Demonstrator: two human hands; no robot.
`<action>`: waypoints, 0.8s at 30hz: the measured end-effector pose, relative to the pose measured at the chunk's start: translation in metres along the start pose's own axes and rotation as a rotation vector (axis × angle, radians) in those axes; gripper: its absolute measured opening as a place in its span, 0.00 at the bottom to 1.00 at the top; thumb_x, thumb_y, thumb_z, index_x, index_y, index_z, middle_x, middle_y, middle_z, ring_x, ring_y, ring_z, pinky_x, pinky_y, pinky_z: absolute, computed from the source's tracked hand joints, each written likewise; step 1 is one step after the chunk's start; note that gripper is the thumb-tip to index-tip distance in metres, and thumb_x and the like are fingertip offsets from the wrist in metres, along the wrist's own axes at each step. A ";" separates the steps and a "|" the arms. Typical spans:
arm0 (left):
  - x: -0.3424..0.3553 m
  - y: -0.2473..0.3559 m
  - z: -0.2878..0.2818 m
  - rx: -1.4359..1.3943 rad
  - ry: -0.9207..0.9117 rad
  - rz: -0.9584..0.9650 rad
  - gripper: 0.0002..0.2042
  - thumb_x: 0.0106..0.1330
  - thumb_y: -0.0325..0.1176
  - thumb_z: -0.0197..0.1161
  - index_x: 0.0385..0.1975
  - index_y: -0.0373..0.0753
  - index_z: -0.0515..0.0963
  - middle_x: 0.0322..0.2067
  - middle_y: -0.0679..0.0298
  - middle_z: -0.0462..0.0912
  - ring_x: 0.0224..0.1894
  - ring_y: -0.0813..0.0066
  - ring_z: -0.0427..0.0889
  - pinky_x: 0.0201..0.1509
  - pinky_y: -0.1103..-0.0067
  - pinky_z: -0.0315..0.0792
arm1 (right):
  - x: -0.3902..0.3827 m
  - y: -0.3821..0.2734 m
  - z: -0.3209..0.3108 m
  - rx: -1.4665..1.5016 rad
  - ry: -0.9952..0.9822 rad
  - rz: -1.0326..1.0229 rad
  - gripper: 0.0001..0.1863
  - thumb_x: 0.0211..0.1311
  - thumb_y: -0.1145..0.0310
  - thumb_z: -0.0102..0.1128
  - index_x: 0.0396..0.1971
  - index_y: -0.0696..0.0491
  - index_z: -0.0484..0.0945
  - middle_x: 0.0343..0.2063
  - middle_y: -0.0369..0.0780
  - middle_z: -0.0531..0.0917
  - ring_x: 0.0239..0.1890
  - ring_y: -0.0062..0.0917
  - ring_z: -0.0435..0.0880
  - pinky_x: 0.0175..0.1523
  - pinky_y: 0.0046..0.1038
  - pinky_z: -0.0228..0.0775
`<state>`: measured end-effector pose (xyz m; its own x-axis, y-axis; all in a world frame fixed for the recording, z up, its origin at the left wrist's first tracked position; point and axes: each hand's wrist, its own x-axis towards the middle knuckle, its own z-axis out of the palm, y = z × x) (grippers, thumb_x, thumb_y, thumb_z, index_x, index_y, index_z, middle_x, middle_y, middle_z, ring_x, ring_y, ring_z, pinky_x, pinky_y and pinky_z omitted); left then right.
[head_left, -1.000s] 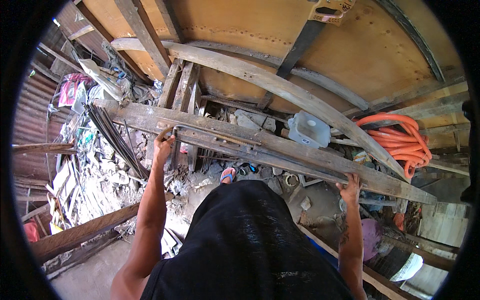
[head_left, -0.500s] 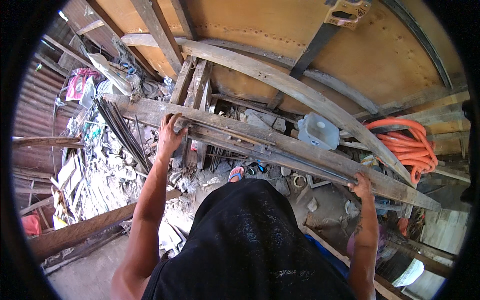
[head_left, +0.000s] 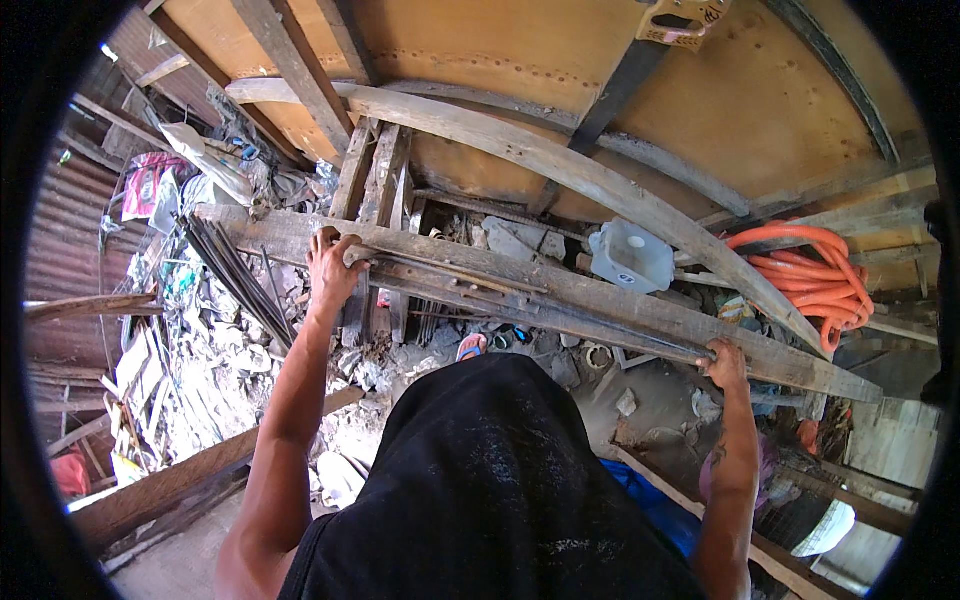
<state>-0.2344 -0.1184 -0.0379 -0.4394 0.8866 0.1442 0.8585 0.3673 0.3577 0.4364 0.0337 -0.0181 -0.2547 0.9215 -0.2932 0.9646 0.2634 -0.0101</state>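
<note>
A long weathered wooden plank lies across in front of me, sloping down to the right. Along its near side runs a long thin dark metal rod. Toward the rod's left end, my left hand is closed, fingers curled over the plank's edge; the exact grip is partly hidden. My right hand pinches the right end of the rod at the plank's near edge. Between the hands, a thin brownish strip and several small pegs or nails show on the wood.
Dark rods lean at the left over rubble and scraps. Beyond the plank are a translucent plastic container, a coiled orange hose and a curved beam. A handsaw handle hangs on the wall. A beam crosses at lower left.
The view has shifted slightly. Both hands keep nearly the same places along the plank, and their hold looks unchanged.
</note>
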 end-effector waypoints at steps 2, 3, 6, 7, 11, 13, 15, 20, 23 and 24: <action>0.002 -0.001 0.000 0.073 0.009 0.041 0.22 0.39 0.32 0.71 0.39 0.48 0.76 0.48 0.61 0.64 0.52 0.59 0.64 0.54 0.64 0.58 | 0.001 0.000 0.000 -0.003 -0.019 0.021 0.23 0.37 0.61 0.70 0.35 0.55 0.74 0.41 0.44 0.75 0.46 0.42 0.72 0.48 0.40 0.66; 0.004 -0.003 0.001 0.068 0.002 0.059 0.22 0.39 0.32 0.71 0.38 0.47 0.76 0.49 0.61 0.65 0.54 0.59 0.63 0.55 0.64 0.57 | 0.002 0.000 0.000 -0.011 -0.030 0.045 0.23 0.37 0.61 0.70 0.36 0.55 0.75 0.41 0.44 0.75 0.46 0.42 0.72 0.48 0.39 0.66; 0.009 -0.014 0.005 0.001 -0.095 0.123 0.22 0.39 0.32 0.71 0.38 0.46 0.75 0.49 0.60 0.66 0.55 0.59 0.62 0.55 0.63 0.57 | 0.003 0.000 0.001 -0.063 -0.052 0.021 0.24 0.38 0.62 0.69 0.38 0.54 0.74 0.43 0.43 0.75 0.48 0.41 0.72 0.49 0.39 0.65; 0.012 -0.018 0.007 -0.030 -0.138 0.114 0.23 0.39 0.33 0.71 0.39 0.45 0.75 0.48 0.60 0.67 0.55 0.58 0.62 0.55 0.63 0.57 | 0.004 0.000 0.003 -0.080 -0.047 -0.018 0.24 0.39 0.62 0.69 0.38 0.54 0.74 0.43 0.43 0.75 0.48 0.41 0.71 0.49 0.39 0.65; 0.017 -0.028 0.008 -0.026 -0.215 0.187 0.26 0.39 0.38 0.71 0.42 0.43 0.72 0.48 0.58 0.67 0.55 0.56 0.61 0.55 0.62 0.58 | 0.009 0.003 0.009 -0.091 -0.115 0.004 0.26 0.40 0.60 0.66 0.43 0.51 0.73 0.50 0.42 0.71 0.56 0.37 0.65 0.58 0.38 0.58; 0.016 -0.028 0.008 0.036 -0.268 0.180 0.29 0.39 0.42 0.70 0.45 0.43 0.70 0.49 0.58 0.66 0.55 0.55 0.60 0.56 0.61 0.58 | 0.012 0.004 0.012 -0.175 -0.172 0.014 0.28 0.42 0.60 0.64 0.47 0.50 0.71 0.53 0.42 0.69 0.57 0.37 0.64 0.60 0.36 0.56; 0.014 -0.027 0.008 0.035 -0.222 0.164 0.29 0.40 0.42 0.70 0.45 0.43 0.70 0.49 0.58 0.65 0.55 0.54 0.60 0.55 0.61 0.58 | 0.013 0.004 0.013 -0.179 -0.190 0.063 0.27 0.43 0.60 0.62 0.48 0.50 0.72 0.54 0.41 0.68 0.58 0.36 0.64 0.61 0.34 0.56; 0.010 -0.025 0.010 0.053 -0.228 0.145 0.29 0.41 0.42 0.70 0.45 0.44 0.69 0.49 0.58 0.64 0.56 0.54 0.58 0.54 0.59 0.59 | 0.011 -0.008 0.011 -0.213 -0.223 0.068 0.23 0.42 0.62 0.58 0.44 0.52 0.75 0.50 0.42 0.72 0.54 0.35 0.68 0.59 0.33 0.59; 0.010 -0.029 0.014 0.037 -0.226 0.147 0.28 0.41 0.42 0.69 0.45 0.45 0.69 0.49 0.58 0.64 0.56 0.54 0.58 0.54 0.58 0.59 | 0.008 -0.015 0.016 -0.196 -0.170 0.154 0.21 0.41 0.64 0.57 0.41 0.53 0.77 0.45 0.43 0.74 0.51 0.36 0.70 0.57 0.34 0.61; 0.010 -0.031 0.016 0.036 -0.225 0.144 0.28 0.41 0.42 0.69 0.45 0.45 0.69 0.49 0.58 0.64 0.57 0.54 0.57 0.54 0.58 0.59 | 0.007 -0.017 0.019 -0.164 -0.122 0.174 0.21 0.41 0.65 0.56 0.40 0.53 0.77 0.44 0.43 0.75 0.50 0.36 0.71 0.56 0.34 0.62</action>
<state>-0.2613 -0.1166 -0.0622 -0.2455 0.9692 -0.0188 0.9186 0.2388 0.3148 0.4200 0.0299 -0.0380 -0.0664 0.9184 -0.3899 0.9669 0.1557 0.2022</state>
